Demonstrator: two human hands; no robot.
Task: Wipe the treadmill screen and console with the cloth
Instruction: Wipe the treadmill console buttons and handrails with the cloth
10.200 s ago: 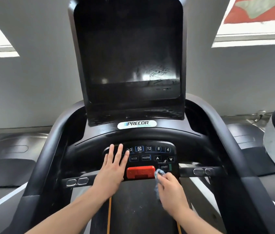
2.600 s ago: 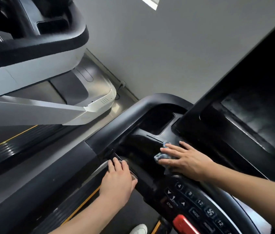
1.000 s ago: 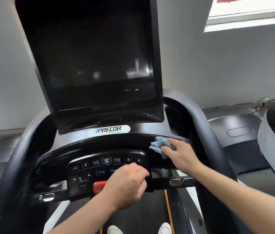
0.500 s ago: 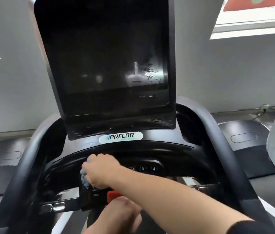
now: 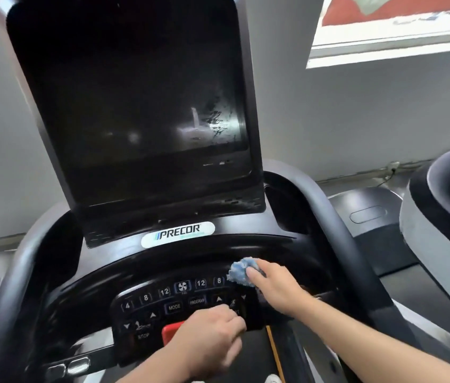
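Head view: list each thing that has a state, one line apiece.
Tall black treadmill screen: dark, smudged at lower right.
Crumpled blue cloth: bunched, pressed on the black console.
Right hand: holds the cloth.
Left hand: curled at the keypad's lower edge.
Red stop button: partly covered.

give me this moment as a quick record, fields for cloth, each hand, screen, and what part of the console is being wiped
cloth: blue cloth, bunched, pressed on the console
right hand: right hand holds the cloth against the upper right edge of the keypad
left hand: left hand with fingers curled, on the lower edge of the console, covering part of the red stop bar
screen: screen dark, smudges visible at its lower right
area being wiped: curved black console surface just right of the number buttons
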